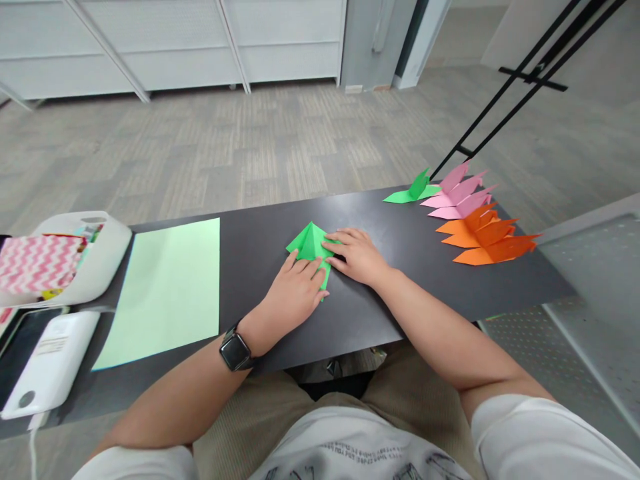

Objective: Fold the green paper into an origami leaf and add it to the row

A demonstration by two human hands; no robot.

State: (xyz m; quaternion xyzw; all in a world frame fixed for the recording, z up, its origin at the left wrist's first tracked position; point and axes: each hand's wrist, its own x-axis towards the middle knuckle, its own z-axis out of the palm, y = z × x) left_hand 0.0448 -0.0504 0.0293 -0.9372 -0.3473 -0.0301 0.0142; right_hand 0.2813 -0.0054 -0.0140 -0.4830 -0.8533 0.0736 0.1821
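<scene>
A partly folded sheet of bright green origami paper (311, 241) lies on the dark table, with a pointed top, a raised centre crease and a narrow tail towards me. My left hand (295, 293) rests over its lower part, fingers spread and pressing flat on it. From the right, my right hand (361, 257) reaches its right flap, fingers stretched out on the paper with the thumb a little below. The underside of the paper and part of its lower end are hidden beneath my left fingers.
Folded green (413, 192), pink (457, 193) and orange paper pieces (487, 240) stand on the table's right end. Left are a pale green sheet (170, 287), a white basket (113, 243), a white power bank (53, 360) with a cable, and a dark phone (23, 340).
</scene>
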